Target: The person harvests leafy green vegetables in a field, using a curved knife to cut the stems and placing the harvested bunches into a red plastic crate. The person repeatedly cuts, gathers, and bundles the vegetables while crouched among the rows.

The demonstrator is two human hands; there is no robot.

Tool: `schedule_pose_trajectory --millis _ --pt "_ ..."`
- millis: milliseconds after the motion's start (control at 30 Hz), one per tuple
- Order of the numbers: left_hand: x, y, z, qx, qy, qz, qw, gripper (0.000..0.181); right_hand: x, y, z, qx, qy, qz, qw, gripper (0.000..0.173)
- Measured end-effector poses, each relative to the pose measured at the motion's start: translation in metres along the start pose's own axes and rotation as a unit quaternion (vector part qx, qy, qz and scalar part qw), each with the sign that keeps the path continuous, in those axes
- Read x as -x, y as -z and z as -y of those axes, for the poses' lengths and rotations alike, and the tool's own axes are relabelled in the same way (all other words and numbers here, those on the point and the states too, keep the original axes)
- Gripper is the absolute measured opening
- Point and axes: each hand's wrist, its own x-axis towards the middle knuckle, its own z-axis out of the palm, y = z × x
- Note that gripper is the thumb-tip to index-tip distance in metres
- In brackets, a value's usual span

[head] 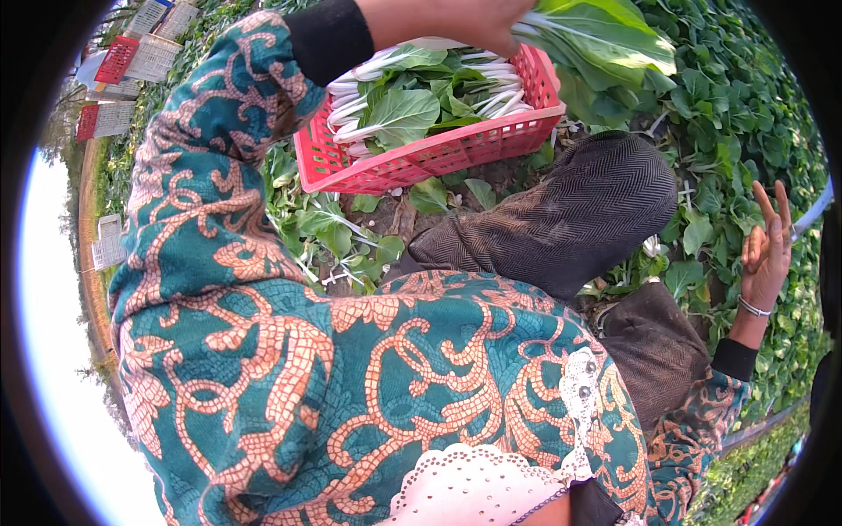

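At the top edge, partly cut off, my left hand [470,20] grips a bunch of leafy bok choy [598,39] by its pale stems. The bunch hangs just past the right end of a red plastic crate [427,151]. Inside that crate, white-stemmed bok choy [401,112] lies in layers, stems toward both ends and leaves toward the middle. Far to the right, my right hand [766,256] is raised above the growing plants with nothing in it. Two of its fingers point up, others are bent, and a bracelet [753,306] circles the wrist.
My bent knee [592,191] is close to the crate's near side. Loose leaves and cut stems [335,230] litter the soil. Dense leafy plants [730,105] grow at the right. Stacked white and red crates [135,59] stand at far left, with a pale crate [109,242] below them.
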Motion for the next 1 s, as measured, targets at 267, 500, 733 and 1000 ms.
schedule_pose_trajectory --millis 267,500,733,1000 --pt "0.197 -0.148 0.038 0.092 0.247 0.217 0.940 0.077 0.008 0.079 -0.040 -0.041 -0.120 -0.097 0.987 0.047" --pt "0.245 -0.242 0.020 0.103 0.279 0.304 0.905 0.077 0.005 0.053 -0.039 -0.009 -0.128 -0.143 0.981 0.047" --pt "0.235 -0.208 0.024 0.081 0.257 0.358 0.894 0.086 0.004 0.048 -0.052 0.004 -0.144 -0.125 0.982 0.045" --pt "0.203 -0.153 0.030 0.054 0.142 0.114 0.982 0.128 0.009 0.052 -0.052 0.038 -0.152 -0.134 0.979 0.044"
